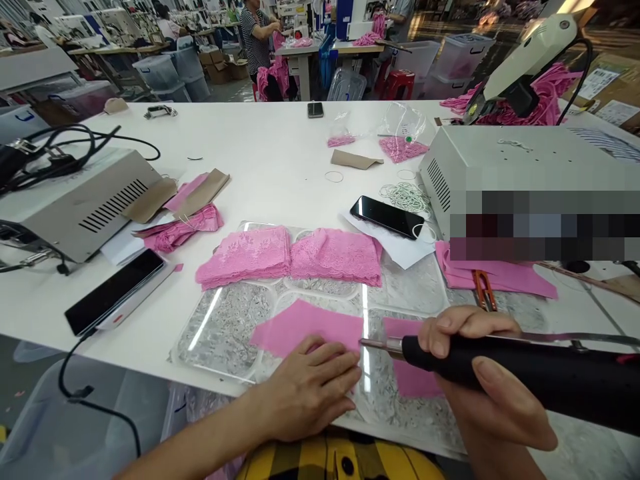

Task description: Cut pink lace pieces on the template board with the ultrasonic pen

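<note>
My left hand [313, 387] lies flat, fingers stretched, on a plain pink fabric piece [305, 331] spread over a clear scratched plastic plate [225, 333]. My right hand [480, 373] is closed around a black handheld cutting tool [525, 373]. The tool's metal tip [373, 344] points left and touches the fabric's right edge beside my left fingertips. A second pink fabric piece [413, 380] lies under the tool. Two folded stacks of pink lace [290, 257] rest just beyond on the plate.
Grey machine boxes stand at left [85, 200] and right [500, 167]. Phones lie at front left [115, 290] and centre [387, 217]. Red snips [484, 290], rubber bands [407, 197], cardboard pieces [200, 193] and more pink pieces are scattered around. People work at tables behind.
</note>
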{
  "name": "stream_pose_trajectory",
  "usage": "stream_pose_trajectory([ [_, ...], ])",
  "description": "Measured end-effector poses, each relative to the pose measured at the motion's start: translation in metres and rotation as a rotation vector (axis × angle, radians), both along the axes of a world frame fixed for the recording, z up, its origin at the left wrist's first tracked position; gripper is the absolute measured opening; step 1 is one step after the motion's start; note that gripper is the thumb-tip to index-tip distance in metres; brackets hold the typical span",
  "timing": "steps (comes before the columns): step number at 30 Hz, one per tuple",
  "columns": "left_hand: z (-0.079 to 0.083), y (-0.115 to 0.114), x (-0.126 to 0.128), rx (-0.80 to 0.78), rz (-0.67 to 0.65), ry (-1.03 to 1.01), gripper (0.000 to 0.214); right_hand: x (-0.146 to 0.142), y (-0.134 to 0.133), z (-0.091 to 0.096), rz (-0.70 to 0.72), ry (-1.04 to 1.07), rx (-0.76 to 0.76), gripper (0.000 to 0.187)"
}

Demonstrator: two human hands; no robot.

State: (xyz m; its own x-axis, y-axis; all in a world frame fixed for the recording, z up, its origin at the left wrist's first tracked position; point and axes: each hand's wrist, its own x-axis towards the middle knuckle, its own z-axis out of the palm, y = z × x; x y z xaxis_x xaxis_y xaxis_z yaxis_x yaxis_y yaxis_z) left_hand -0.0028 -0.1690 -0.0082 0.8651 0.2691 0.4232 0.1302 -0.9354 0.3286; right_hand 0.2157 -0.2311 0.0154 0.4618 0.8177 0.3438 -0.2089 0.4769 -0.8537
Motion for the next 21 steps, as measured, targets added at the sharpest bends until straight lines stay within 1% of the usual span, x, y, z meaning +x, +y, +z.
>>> stream_pose_trajectory([
  [2, 0.0, 0.0, 0.0, -0.002, 0.002, 0.002, 0.023, -0.001, -0.001, 0.001, 0.009, 0.004, -0.008, 0.014],
  [9, 0.0, 0.0, 0.001, 0.012, 0.001, 0.001, 0.023, -0.004, 0.006, 0.003, 0.015, -0.033, 0.045, 0.012],
  [13, 0.003, -0.001, -0.004, 0.007, -0.043, -0.004, 0.022, -0.003, 0.007, 0.004, 0.0, -0.049, 0.041, 0.01],
  [16, 0.005, -0.003, -0.009, -0.005, -0.081, -0.011, 0.023, -0.002, 0.003, 0.004, -0.011, -0.015, 0.012, 0.011],
  [18, 0.007, -0.004, -0.012, -0.015, -0.095, -0.024, 0.023, 0.0, 0.0, 0.004, 0.008, 0.017, -0.012, 0.013],
  [21, 0.007, -0.006, -0.015, -0.026, -0.112, -0.043, 0.023, 0.003, -0.004, 0.003, 0.09, 0.028, -0.008, 0.016],
])
